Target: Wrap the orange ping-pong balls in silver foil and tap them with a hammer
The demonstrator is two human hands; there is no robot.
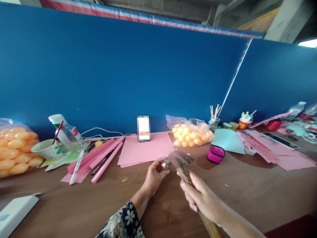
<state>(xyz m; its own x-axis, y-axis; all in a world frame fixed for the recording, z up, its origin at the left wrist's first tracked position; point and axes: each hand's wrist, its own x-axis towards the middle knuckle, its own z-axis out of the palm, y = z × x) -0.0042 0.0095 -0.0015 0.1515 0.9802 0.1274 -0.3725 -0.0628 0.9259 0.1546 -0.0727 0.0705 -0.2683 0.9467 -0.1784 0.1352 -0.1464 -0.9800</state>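
Head cam, only view I've got. Key rel.: small shiny round pc [164,164] sits just L of the hammer [183,173], at the blunt end of its head. The head is motion-blurred & overlaps the pc's edge from here; can't tell contact vs small gap. Pc looks approx. round, so no long axis I can read. Hammer's handle runs diag., near R to far L; head lies approx. crosswise, claw end pointing R.

L hand [154,178] is nearer the pc: it's got it pinched btwn thumb & fingers, forearm angled fwd & R, wrist low over the table [237,198]. R hand [198,195] is wrapped round the handle partway up, fingers curled, forearm in from lower R; from there the pc is fwd & L.

Pink sheets [146,148] lie beyond L hand, magenta pouch [213,158] well R of the hammer head.
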